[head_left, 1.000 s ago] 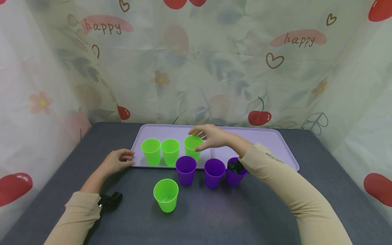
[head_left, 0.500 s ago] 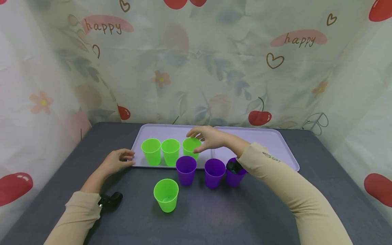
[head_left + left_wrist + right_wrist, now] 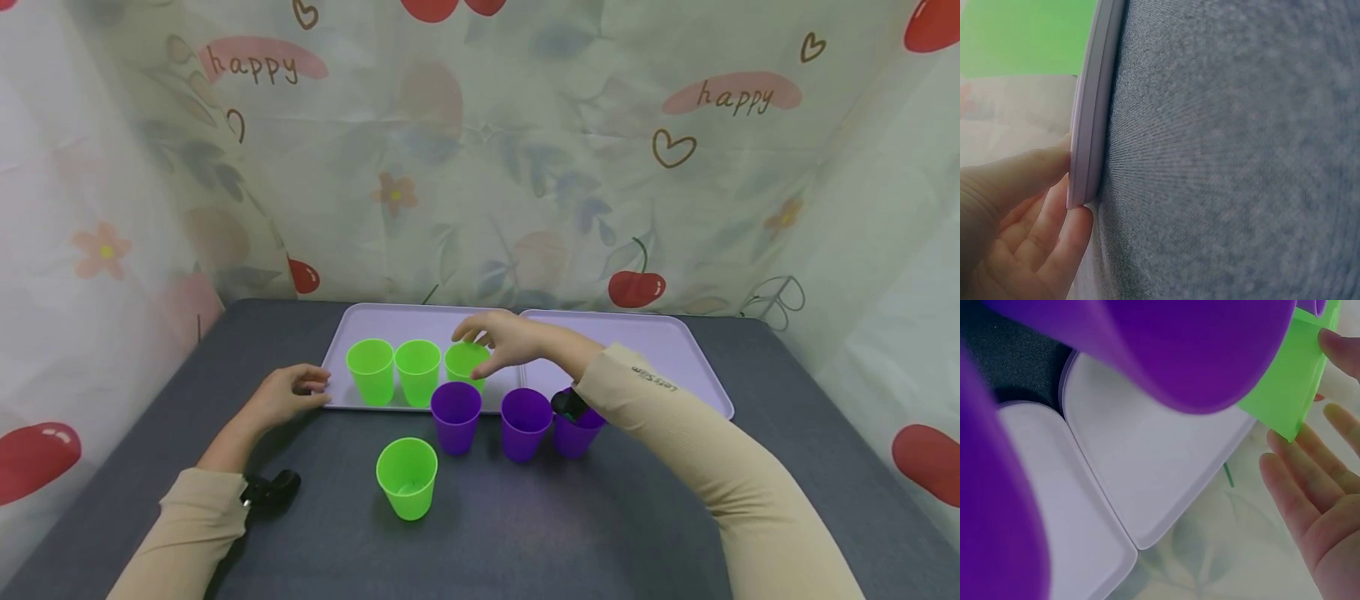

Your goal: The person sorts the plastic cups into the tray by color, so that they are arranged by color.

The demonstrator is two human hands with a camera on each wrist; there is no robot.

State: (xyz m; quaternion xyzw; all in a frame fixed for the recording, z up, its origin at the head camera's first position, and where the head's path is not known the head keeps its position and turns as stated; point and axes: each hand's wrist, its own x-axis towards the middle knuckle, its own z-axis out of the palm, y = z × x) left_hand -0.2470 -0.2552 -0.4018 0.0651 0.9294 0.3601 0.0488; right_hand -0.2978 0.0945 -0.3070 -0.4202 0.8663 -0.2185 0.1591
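My left hand [image 3: 283,394] holds the near-left corner of the left lavender tray [image 3: 420,313]. In the left wrist view, the thumb [image 3: 1029,170] lies on the tray's rim and the fingertips touch its corner. My right hand [image 3: 508,340] grips the rightmost green cup [image 3: 463,360] on that tray, thumb at the near side of the rim and fingers at the far side. The right wrist view shows this green cup [image 3: 1291,375] between thumb and fingers. Two more upright green cups, a left one [image 3: 371,373] and a middle one [image 3: 417,373], stand beside it.
Three purple cups stand on the dark table before the trays: one left [image 3: 456,418], one middle [image 3: 524,425], one right [image 3: 576,435] under the right wrist. Another green cup [image 3: 407,479] stands nearer. A second lavender tray [image 3: 637,342] adjoins on the right.
My right hand has moved slightly left and nearer with the green cup, which now stands closer to the two other green cups. The left hand has stayed at the tray corner.
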